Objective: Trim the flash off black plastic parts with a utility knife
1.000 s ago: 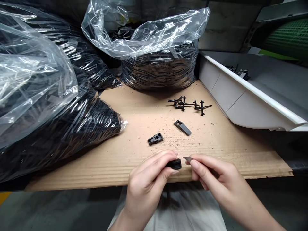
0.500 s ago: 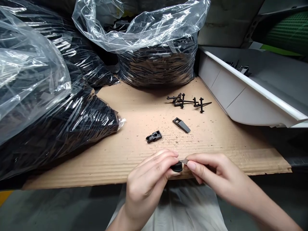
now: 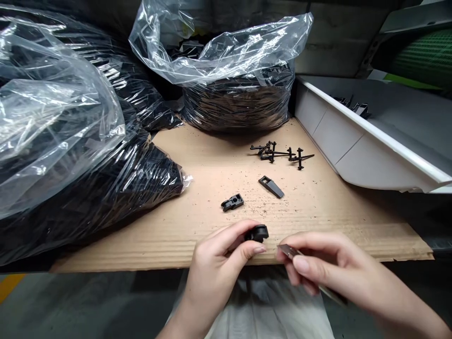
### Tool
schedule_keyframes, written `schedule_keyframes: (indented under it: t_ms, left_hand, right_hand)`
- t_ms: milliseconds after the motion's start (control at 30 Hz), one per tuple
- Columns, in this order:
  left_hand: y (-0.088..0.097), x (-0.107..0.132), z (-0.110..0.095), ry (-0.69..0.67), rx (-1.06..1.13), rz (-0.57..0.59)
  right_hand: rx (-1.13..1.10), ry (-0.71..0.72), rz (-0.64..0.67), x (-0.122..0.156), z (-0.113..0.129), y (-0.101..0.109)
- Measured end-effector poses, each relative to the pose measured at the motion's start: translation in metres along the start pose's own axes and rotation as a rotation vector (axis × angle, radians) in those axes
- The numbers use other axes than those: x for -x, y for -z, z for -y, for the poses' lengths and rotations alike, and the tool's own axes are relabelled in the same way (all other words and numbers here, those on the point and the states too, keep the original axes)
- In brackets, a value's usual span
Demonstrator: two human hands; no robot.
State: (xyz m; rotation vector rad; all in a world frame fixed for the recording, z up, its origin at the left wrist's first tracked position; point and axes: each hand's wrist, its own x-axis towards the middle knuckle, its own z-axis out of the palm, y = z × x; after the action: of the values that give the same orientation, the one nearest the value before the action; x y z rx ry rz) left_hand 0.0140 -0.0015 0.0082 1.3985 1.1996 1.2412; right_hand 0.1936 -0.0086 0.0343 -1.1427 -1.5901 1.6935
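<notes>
We are pinching a black clip (image 3: 259, 232) in our left hand (image 3: 219, 256), a thin blade (image 3: 286, 250) in our right hand (image 3: 325, 266), a loose wedge (image 3: 270, 186) lying at twelve o'clock.

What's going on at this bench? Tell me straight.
A person pinches a small black plastic part in the left hand and a thin blade in the right hand, the two just apart. A black clip, a black wedge and sprue pieces lie on the cardboard sheet; clear bags stand behind.
</notes>
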Motion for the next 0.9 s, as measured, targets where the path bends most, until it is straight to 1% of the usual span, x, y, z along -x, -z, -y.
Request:
schedule_keyframes:
  t_ms: [67, 100, 133, 167, 200, 267, 367, 467, 533, 633, 800, 867, 900]
  left_hand:
    - [-0.002, -0.002, -0.004, 0.2, 0.148, -0.006]
    - [-0.004, -0.004, -0.006, 0.274, 0.212, -0.005]
    - [-0.005, -0.005, -0.007, 0.325, 0.262, -0.003]
    - [-0.006, -0.005, -0.008, 0.355, 0.296, -0.009]
    - [-0.006, -0.006, -0.008, 0.367, 0.318, -0.016]
    - [-0.007, -0.006, -0.008, 0.374, 0.339, -0.026]
    - [-0.005, -0.004, -0.006, 0.368, 0.358, -0.015]
    - [-0.003, -0.002, -0.005, 0.332, 0.365, -0.007]
    - [-0.003, -0.002, -0.004, 0.3, 0.355, -0.002]
    - [-0.003, -0.003, -0.003, 0.267, 0.316, 0.012]
    - [-0.002, -0.002, -0.003, 0.29, 0.291, 0.013]
    - [-0.001, -0.002, -0.004, 0.309, 0.295, 0.011]
    - [-0.001, -0.002, -0.005, 0.318, 0.292, 0.01]
  right_hand:
    - [0.208, 0.224, -0.276, 0.005, -0.011, -0.012]
    - [0.331, 0.352, -0.399, 0.006, -0.017, -0.018]
    - [0.454, 0.467, -0.491, 0.006, -0.024, -0.024]
    - [0.563, 0.559, -0.546, 0.004, -0.029, -0.028]
    - [0.646, 0.617, -0.569, 0.002, -0.034, -0.032]
    - [0.74, 0.669, -0.581, -0.004, -0.039, -0.036]
    - [0.795, 0.676, -0.618, -0.01, -0.039, -0.037]
    - [0.849, 0.645, -0.611, -0.011, -0.037, -0.035]
    - [0.854, 0.592, -0.566, -0.011, -0.034, -0.032]
    - [0.795, 0.482, -0.449, -0.01, -0.025, -0.026]
    - [0.701, 0.341, -0.298, -0.01, -0.003, -0.017]
    - [0.661, 0.306, -0.231, -0.009, 0.002, -0.015]
    - [0.636, 0.304, -0.221, -0.007, 0.003, -0.015]
